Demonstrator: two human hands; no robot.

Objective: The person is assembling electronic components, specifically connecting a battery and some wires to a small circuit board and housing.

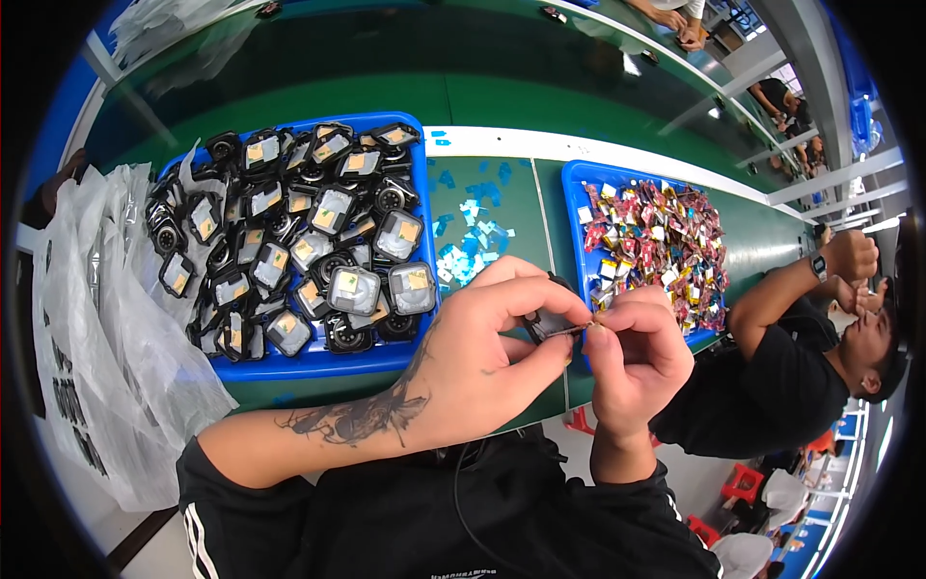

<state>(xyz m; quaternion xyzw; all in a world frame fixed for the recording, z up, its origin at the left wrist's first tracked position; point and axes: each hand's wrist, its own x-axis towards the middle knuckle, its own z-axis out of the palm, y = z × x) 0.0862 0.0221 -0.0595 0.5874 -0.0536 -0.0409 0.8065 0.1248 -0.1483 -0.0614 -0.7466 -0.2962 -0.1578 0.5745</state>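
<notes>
My left hand (482, 338) is closed around a small black watch case (552, 324), thumb and forefinger gripping its edge. My right hand (639, 355) meets it there, with thumb and forefinger pinched together at the rim of the case. A tiny part shows between the fingertips, too small to make out. Left of my hands, a blue tray (421, 174) is heaped with similar black watch cases (354, 290), many with a pale film and a tan patch. On the right, another blue tray (571, 193) holds a pile of small red, yellow and white wired parts (656, 241).
Scraps of blue film (475, 241) lie on the green bench (535, 203) between the trays. Translucent plastic sheets (135, 328) hang over the left side. A white rail (511, 142) runs behind the trays. A co-worker (781, 357) in black sits close at the right.
</notes>
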